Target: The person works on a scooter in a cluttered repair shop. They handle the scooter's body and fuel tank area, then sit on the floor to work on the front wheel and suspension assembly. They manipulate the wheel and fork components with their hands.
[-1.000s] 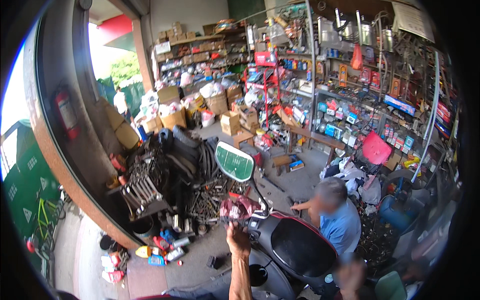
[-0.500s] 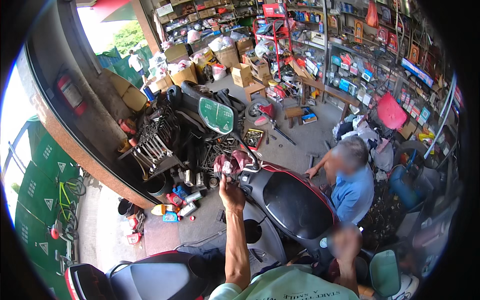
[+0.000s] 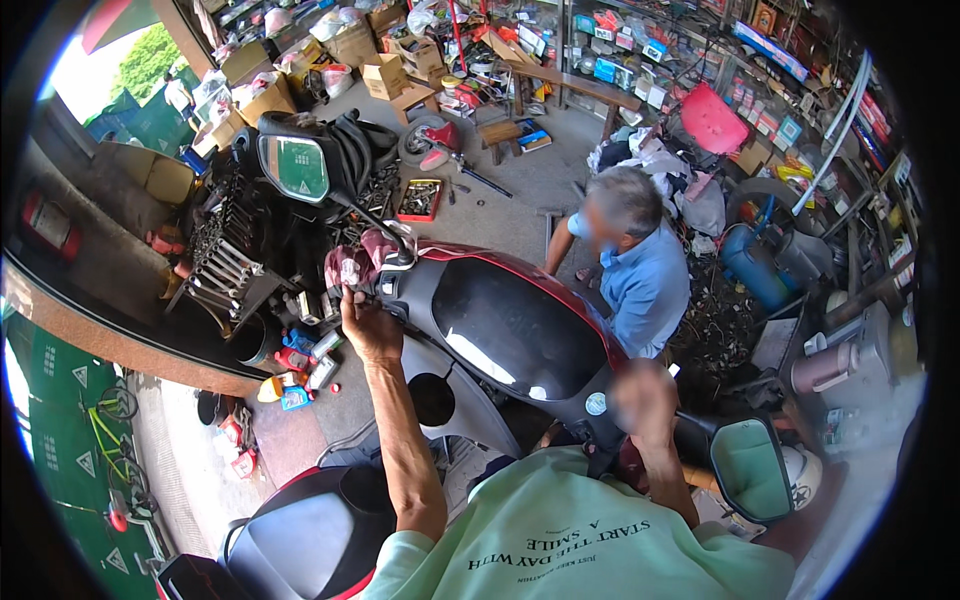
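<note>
A scooter's dark front cover [image 3: 510, 320], glossy with red edging, stretches from upper left to lower right in front of me. At its left end my left hand [image 3: 370, 328] is closed on the handlebar grip, beside a bunched maroon cloth [image 3: 362, 258]. The left mirror [image 3: 294, 166] rises beyond that cloth. My right hand [image 3: 643, 398] is at the right end of the handlebar, blurred, its fingers not readable. Near it stands the right mirror [image 3: 748, 468]. Across the scooter a person in a blue shirt [image 3: 645, 290] crouches, one arm reaching toward the scooter's front.
Another scooter's seat [image 3: 300, 530] lies close at my lower left. Bottles [image 3: 300, 370] and a rack of wrenches [image 3: 225, 265] are to the left. A red tool tray [image 3: 420, 200], a wooden bench [image 3: 575, 85] and a blue tank [image 3: 760, 265] stand beyond.
The whole view has shifted, so the scooter and both hands appear farther left and higher. My left hand stays on the handlebar; the crouching person keeps much the same pose.
</note>
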`<act>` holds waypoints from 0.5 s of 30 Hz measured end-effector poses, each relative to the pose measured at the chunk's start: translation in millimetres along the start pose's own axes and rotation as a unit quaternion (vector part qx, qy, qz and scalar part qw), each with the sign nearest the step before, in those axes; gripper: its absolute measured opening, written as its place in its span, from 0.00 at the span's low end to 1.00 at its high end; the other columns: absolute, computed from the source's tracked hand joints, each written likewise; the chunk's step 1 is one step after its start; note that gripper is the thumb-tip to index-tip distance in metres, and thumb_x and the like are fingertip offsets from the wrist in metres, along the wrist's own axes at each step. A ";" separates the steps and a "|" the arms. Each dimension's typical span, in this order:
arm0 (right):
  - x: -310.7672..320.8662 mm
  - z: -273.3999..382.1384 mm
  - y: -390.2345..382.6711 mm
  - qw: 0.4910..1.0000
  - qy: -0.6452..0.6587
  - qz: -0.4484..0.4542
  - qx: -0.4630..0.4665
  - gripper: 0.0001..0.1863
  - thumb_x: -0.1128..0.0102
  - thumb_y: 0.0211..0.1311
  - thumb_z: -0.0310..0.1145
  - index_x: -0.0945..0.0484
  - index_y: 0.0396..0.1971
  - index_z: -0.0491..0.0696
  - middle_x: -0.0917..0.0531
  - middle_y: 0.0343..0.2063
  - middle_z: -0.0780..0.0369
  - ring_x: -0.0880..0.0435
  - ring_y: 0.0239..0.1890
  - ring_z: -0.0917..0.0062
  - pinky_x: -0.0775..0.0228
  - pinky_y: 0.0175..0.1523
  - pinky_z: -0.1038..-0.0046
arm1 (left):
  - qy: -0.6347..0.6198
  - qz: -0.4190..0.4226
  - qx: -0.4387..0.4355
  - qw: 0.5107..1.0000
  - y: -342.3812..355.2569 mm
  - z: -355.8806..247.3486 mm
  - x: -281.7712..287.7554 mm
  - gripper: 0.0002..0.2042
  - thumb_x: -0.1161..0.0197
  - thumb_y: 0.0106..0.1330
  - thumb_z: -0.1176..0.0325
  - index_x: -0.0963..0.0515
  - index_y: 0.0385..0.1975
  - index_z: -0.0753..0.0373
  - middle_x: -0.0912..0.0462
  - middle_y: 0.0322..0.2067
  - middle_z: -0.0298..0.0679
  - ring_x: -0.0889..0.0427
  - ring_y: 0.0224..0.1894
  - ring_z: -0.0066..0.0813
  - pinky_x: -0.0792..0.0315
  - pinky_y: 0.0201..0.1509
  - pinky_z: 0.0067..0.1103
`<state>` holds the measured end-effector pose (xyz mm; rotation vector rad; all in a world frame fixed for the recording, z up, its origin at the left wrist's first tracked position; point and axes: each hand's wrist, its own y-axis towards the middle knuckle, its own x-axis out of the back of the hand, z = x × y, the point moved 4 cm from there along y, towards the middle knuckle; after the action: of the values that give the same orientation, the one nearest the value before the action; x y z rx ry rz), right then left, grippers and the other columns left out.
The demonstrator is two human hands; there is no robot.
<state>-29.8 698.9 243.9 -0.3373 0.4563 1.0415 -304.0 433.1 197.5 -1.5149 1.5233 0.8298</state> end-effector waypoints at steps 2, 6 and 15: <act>-2.3 2.4 1.1 1.000 -0.002 0.012 0.009 0.24 0.61 0.64 0.38 0.47 0.06 0.52 0.46 0.06 0.69 0.49 0.10 0.84 0.55 0.19 0.79 | 0.007 0.018 -0.004 1.000 3.0 -2.6 2.9 0.06 0.40 0.56 0.60 0.25 0.24 0.54 0.23 0.23 0.27 0.26 0.33 0.22 0.34 0.44 0.21; 4.8 -4.9 0.4 1.000 0.002 -0.002 -0.002 0.26 0.64 0.65 0.39 0.50 0.04 0.52 0.47 0.05 0.68 0.50 0.09 0.83 0.55 0.20 0.78 | 0.049 -0.031 0.017 0.998 -0.7 3.7 1.6 0.11 0.40 0.53 0.55 0.27 0.26 0.54 0.25 0.34 0.32 0.30 0.42 0.30 0.36 0.47 0.28; -1.7 -0.1 -2.5 1.000 0.015 0.006 0.008 0.25 0.59 0.64 0.40 0.48 0.06 0.52 0.47 0.06 0.68 0.50 0.10 0.84 0.56 0.20 0.79 | 0.061 -0.038 0.009 0.997 -7.5 3.0 -11.1 0.13 0.38 0.52 0.52 0.30 0.25 0.52 0.26 0.31 0.36 0.29 0.37 0.30 0.35 0.44 0.25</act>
<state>-28.4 696.5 244.9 -0.3373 0.4938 1.0448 -296.8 440.3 206.6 -1.6261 1.5455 0.6894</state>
